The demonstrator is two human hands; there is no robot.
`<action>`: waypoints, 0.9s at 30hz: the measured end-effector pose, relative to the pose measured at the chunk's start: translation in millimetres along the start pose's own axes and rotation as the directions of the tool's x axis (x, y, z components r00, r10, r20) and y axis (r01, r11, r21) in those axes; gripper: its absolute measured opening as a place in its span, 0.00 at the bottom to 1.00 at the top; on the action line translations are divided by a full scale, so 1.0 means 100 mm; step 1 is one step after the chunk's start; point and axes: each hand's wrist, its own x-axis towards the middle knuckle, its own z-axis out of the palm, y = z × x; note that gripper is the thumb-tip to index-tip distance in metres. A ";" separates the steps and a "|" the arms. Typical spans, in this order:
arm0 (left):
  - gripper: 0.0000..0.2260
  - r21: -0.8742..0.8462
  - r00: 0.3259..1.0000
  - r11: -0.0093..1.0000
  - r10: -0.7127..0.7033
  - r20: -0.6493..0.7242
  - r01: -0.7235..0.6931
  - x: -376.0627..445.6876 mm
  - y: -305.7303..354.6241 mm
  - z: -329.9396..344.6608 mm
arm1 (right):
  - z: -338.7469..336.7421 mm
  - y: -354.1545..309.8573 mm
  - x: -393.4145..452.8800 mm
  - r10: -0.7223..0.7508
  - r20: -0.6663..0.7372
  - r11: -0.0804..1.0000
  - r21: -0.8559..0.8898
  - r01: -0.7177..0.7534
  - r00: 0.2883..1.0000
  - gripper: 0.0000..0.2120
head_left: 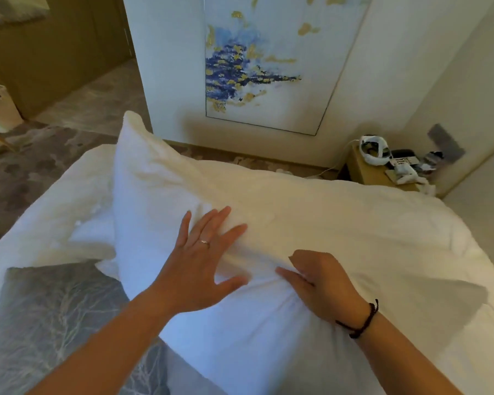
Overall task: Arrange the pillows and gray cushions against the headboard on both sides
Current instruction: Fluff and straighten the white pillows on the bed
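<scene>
While the white pillow (268, 223) lies across the bed, its long axis running from the raised far-left corner toward the right, both hands sit at its near edge. Left hand (203, 260): fingers spread flat, pressing the top face. Right hand (322, 283): fingers curled into the cover, gripping a fold. Gray cushion (57, 317) lies lower left, nearer the left hand. Headboard not visible.
</scene>
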 end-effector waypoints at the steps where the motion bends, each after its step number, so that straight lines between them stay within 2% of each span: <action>1: 0.38 -0.009 0.998 0.999 0.054 0.022 -0.054 0.14 0.10 -0.02 | -0.22 0.03 -0.14 -0.024 0.023 0.999 -0.045 0.025 0.999 0.23; 3: 0.38 -0.027 0.980 0.988 0.154 0.128 -0.151 0.42 0.31 0.02 | -0.60 0.12 -0.47 -0.016 0.092 0.988 -0.149 0.029 0.996 0.21; 5: 0.39 -0.078 0.935 0.979 0.205 0.288 -0.191 0.61 0.55 0.14 | -0.87 0.25 -0.84 0.056 0.165 0.974 -0.225 -0.018 0.985 0.20; 7: 0.36 -0.139 0.875 0.966 0.256 0.410 -0.218 0.68 0.80 0.36 | -1.02 0.41 -1.25 0.185 0.200 0.950 -0.287 -0.123 0.962 0.16; 9: 0.33 -0.157 0.809 0.952 0.306 0.502 -0.263 0.64 1.07 0.65 | -1.07 0.59 -1.67 0.340 0.167 0.897 -0.354 -0.266 0.925 0.14; 11: 0.32 -0.140 0.760 0.948 0.314 0.569 -0.287 0.54 1.35 0.93 | -1.06 0.77 -2.05 0.513 0.108 0.798 -0.425 -0.427 0.851 0.14; 13: 0.31 -0.122 0.761 0.949 0.308 0.571 -0.292 0.45 1.61 1.16 | -1.01 0.91 -2.34 0.642 0.080 0.691 -0.490 -0.531 0.762 0.18; 14: 0.29 -0.106 0.766 0.948 0.305 0.566 -0.299 0.42 1.71 1.24 | -0.97 0.95 -2.44 0.663 0.067 0.670 -0.497 -0.551 0.746 0.19; 17: 0.23 -0.027 0.772 0.951 0.267 0.577 -0.308 0.39 1.85 1.38 | -0.89 1.04 -2.52 0.631 0.031 0.698 -0.458 -0.550 0.775 0.17; 20: 0.19 0.018 0.802 0.958 0.230 0.551 -0.286 0.36 1.80 1.37 | -0.82 1.11 -2.43 0.651 0.108 0.692 -0.492 -0.529 0.752 0.30; 22: 0.15 0.035 0.829 0.963 0.210 0.518 -0.266 0.33 1.76 1.34 | -0.71 1.15 -2.34 0.658 0.164 0.696 -0.504 -0.511 0.735 0.33; 24: 0.12 0.049 0.852 0.975 0.166 0.496 -0.218 0.32 1.76 1.30 | -0.60 1.19 -2.26 0.672 0.174 0.692 -0.492 -0.528 0.720 0.30; 27: 0.13 0.076 0.889 0.986 0.099 0.448 -0.148 0.34 1.87 1.25 | -0.52 1.24 -2.19 0.695 0.125 0.680 -0.436 -0.590 0.708 0.19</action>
